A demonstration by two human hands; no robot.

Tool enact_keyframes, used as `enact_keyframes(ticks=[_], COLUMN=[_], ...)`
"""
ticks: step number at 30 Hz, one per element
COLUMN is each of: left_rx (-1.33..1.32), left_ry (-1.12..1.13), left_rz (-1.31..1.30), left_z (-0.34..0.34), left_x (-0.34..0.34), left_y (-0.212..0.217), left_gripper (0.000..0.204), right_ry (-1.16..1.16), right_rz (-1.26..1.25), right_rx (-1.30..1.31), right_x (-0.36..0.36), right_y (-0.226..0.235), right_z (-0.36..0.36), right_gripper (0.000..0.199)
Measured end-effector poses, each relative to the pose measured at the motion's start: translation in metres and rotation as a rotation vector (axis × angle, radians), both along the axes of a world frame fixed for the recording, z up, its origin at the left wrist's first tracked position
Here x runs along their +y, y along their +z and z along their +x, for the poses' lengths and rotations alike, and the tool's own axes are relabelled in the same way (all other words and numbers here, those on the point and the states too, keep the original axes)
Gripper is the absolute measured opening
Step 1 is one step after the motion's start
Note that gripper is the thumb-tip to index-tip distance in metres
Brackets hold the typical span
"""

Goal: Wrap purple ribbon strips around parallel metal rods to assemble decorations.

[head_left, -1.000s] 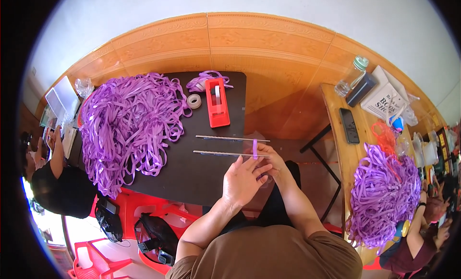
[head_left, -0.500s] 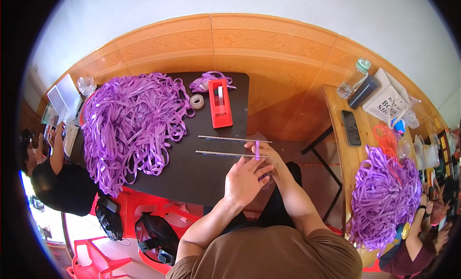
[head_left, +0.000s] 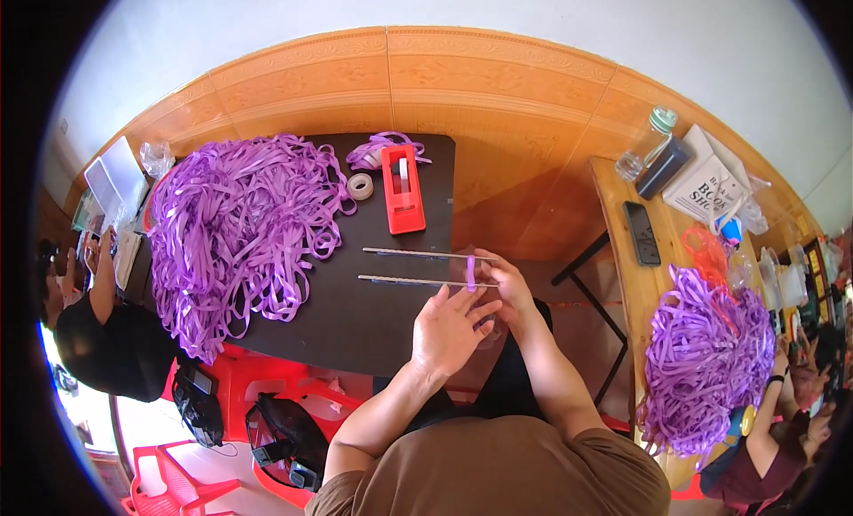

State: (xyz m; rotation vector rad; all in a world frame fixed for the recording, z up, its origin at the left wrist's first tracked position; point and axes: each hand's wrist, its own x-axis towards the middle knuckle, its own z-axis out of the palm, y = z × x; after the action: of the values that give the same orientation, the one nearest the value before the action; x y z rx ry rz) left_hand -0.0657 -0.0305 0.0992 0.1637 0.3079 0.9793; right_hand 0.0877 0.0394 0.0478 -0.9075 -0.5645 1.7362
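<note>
Two thin, parallel metal rods [head_left: 404, 279] reach from over the dark table's right edge toward my hands. A narrow purple ribbon [head_left: 471, 274] is wrapped around both near their right ends. My left hand [head_left: 449, 334] is just below the lower rod, fingers apart and stretched toward the ribbon. Beside the right ends of the rods is my right hand [head_left: 513, 289], its fingers curled close to the ribbon; what they pinch is hidden. A large heap of purple ribbon [head_left: 240, 227] covers the table's left part.
On the dark table [head_left: 355, 325] stand a red tape dispenser [head_left: 405, 216] and a tape roll [head_left: 360, 186]. The wooden table [head_left: 613, 192] at right carries a phone [head_left: 641, 234], bottle [head_left: 647, 147], bag [head_left: 706, 183] and second ribbon heap [head_left: 706, 365]. Red chairs [head_left: 178, 480] and people flank me.
My right hand's fingers have moved from between the rods to beside their right ends. My left hand stays below the lower rod. The whole view has shifted slightly.
</note>
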Motion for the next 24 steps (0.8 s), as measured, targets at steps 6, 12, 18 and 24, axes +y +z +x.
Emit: enact_keyframes(ticks=[6,12,18,24], left_rx=[0.002,0.028,0.023,0.026], left_ry=[-0.013,0.013,0.001,0.004], left_rz=[-0.019,-0.015,-0.004,-0.001], left_z=[0.002,0.001,0.003,0.002], left_x=[0.000,-0.001,-0.001,-0.001], left_y=[-0.002,0.003,0.003,0.003], left_gripper=[0.063,0.063,0.064,0.066], right_ry=[-0.451,-0.231,-0.146,-0.053], right_rz=[0.194,0.260,0.068,-0.051], right_rx=[-0.614,-0.342,-0.156,0.057], right_x=[-0.004,-0.017,-0.012,-0.008], right_y=[-0.018,0.017,0.024,0.019], right_z=[0.002,-0.002,-0.007,-0.006], right_gripper=[0.035,0.039,0.038,0.031])
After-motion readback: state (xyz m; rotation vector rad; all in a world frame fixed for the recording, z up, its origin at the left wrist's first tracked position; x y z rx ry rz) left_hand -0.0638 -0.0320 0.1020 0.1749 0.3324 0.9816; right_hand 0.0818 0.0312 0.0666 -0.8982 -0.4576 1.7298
